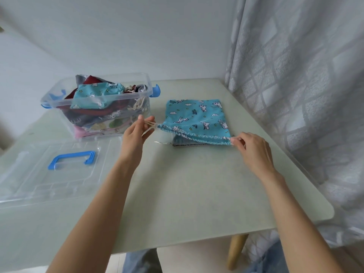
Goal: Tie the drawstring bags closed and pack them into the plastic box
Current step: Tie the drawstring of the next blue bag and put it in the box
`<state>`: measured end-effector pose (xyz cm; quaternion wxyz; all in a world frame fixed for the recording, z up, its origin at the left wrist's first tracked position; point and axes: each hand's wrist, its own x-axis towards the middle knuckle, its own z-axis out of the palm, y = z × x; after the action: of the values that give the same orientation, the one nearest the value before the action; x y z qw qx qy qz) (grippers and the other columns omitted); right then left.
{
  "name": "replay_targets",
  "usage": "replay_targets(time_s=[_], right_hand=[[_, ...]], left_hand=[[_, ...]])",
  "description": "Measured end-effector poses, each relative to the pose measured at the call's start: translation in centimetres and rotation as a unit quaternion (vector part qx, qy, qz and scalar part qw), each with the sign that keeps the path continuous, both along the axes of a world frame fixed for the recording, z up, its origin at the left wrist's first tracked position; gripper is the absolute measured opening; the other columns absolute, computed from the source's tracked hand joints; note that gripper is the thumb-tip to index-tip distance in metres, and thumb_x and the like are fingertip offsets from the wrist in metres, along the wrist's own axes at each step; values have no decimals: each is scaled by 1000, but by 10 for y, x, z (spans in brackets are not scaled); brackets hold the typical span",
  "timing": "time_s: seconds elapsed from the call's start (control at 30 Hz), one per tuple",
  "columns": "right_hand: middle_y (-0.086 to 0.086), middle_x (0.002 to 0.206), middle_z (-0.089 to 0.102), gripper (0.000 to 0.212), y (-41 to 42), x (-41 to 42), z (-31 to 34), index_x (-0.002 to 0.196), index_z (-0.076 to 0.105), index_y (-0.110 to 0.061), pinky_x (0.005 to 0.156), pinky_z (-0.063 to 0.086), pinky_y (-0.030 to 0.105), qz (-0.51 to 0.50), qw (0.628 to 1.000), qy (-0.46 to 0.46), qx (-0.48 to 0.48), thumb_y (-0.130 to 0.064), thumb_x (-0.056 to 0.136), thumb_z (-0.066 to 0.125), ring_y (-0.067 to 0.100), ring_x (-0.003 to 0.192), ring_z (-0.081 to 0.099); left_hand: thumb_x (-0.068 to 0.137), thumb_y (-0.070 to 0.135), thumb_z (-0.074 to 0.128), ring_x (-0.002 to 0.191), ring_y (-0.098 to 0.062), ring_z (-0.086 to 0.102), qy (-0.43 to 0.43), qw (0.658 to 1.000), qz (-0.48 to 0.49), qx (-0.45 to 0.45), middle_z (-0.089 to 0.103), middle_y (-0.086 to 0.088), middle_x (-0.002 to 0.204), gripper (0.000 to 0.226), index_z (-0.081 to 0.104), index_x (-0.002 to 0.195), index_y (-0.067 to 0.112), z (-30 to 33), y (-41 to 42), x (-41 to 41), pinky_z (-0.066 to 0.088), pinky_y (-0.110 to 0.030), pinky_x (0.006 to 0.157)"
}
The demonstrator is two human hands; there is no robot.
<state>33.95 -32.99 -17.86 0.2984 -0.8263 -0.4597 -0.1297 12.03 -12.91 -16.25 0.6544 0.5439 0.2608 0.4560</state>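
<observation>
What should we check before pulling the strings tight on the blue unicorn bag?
1. Left hand pinches the beige drawstring: ok.
2. Right hand pinches the other end of the blue unicorn-print cloth bag: ok.
3. Bag mouth gathered shut: not ok, it gapes.
4. Clear plastic box open, its clear lid with blue handle lying off: ok.
5. Room left in box: cannot tell.

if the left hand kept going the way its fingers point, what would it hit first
Most likely the clear plastic box of packed bags. The left hand, pinching the blue bag's drawstring, points up and away toward the box's near wall, though depth is hard to judge.
</observation>
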Motion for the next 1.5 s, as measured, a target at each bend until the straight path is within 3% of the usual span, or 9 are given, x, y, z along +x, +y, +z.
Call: replay_targets(time_s=[0.17, 0.47, 0.63, 0.8, 0.9, 1.0, 1.07, 1.3, 1.5], right_hand=[[-4, 70, 52, 31, 28, -4, 28, 75, 56, -12, 65, 35, 28, 41, 945, 286, 151, -33, 96, 48, 12, 65, 46], [-1, 87, 67, 18, 57, 8, 16, 73, 53, -16, 78, 47, 20, 35, 558, 692, 457, -18, 91, 57, 7, 87, 62], [1, 73, 69, 40, 53, 12, 12, 60, 44, -16, 84, 56, 32, 162, 440, 721, 510, -31, 98, 45, 14, 73, 70], [-7, 47, 34, 43, 50, 15, 12, 60, 36, -18, 46, 44, 20, 124, 516, 703, 473, -32, 100, 37, 7, 39, 29], [-8, 47, 32, 41, 49, 21, 10, 60, 32, -19, 42, 25, 20, 35, 677, 608, 414, -29, 99, 40, 7, 41, 24], [-5, 54, 42, 37, 48, 13, 7, 62, 39, -19, 47, 31, 20, 53, 880, 390, 266, -29, 97, 47, 3, 45, 35], [-1, 61, 54, 31, 48, 5, 3, 66, 49, -17, 56, 36, 21, 80, 955, 255, 129, -32, 92, 55, 1, 52, 44], [-10, 85, 67, 15, 44, -6, 3, 83, 64, -15, 64, 37, 1, 128, 974, 185, -19, -28, 81, 71, -10, 70, 57], [-6, 84, 64, 6, 38, 4, 4, 86, 69, -12, 72, 38, 21, 99, 984, 135, 60, -18, 84, 68, 17, 85, 57]], left_hand=[[100, 34, 34, 96, -10, 67, -235, 955, -21, -177, 74, 2, 93, 51, 49, 55, 18, 5, 4, 19, 48, -25, 91], [100, 33, 37, 58, -4, 62, -349, 900, -7, -260, 54, 8, 51, 57, 53, 47, 18, -15, 20, 12, 54, -30, 79], [100, 27, 37, 42, -6, 26, -114, 982, 28, -151, 28, 10, 47, 38, 31, 63, 20, -11, 12, 20, 34, -17, 43], [98, 23, 41, 47, -7, 29, 87, 981, 146, 91, 34, 7, 54, 34, 36, 65, 20, -11, 17, 10, 26, -23, 46], [97, 24, 43, 55, -12, 34, 168, 947, 185, 200, 40, 0, 59, 32, 42, 68, 12, -13, 23, -6, 29, -32, 56], [94, 29, 51, 56, -14, 39, 280, 905, 101, 304, 50, -6, 61, 31, 45, 72, 9, -13, 14, -6, 34, -30, 56], [89, 33, 59, 59, -7, 45, 330, 877, 26, 349, 56, 7, 67, 22, 53, 77, 15, -12, 7, -3, 35, -18, 57], [79, 33, 71, 82, -12, 50, 351, 822, -8, 448, 61, 18, 80, 13, 67, 87, 23, -15, 8, -4, 48, -32, 70], [83, 24, 69, 79, -24, 53, 365, 804, 130, 451, 66, 6, 75, 9, 70, 85, 15, -18, 16, -4, 40, -31, 68]])
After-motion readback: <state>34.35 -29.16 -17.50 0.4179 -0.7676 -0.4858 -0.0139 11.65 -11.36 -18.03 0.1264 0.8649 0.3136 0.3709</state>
